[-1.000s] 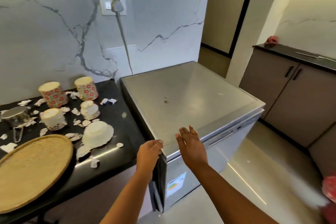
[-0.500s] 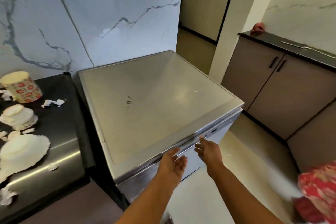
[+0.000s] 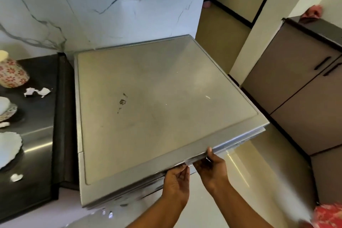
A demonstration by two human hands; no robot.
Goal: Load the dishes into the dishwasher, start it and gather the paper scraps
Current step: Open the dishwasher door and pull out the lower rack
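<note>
Opening the dishwasher (image 3: 148, 107), in the centre of view, before any loading. At 5 o'clock, right hand (image 3: 211, 168) with thumb over the top edge of the door (image 3: 246, 138) and fingers tucked beneath, pinching it. Just beside, at 6 o'clock, left hand (image 3: 175, 185) with fingers bent up toward the same edge; cannot tell whether gripping or only touching. Needs next a steady pull outward and down, stepping back to leave room. At 9 o'clock on the dark counter (image 3: 37, 126): cup (image 3: 11, 74), plate (image 3: 9, 146) and paper scraps (image 3: 37, 91), well apart from both hands. Hidden: door front, buttons, racks inside. Cut off at the left border: most dishes. Probably a recessed handle under the lip, too blurred to confirm.
</note>
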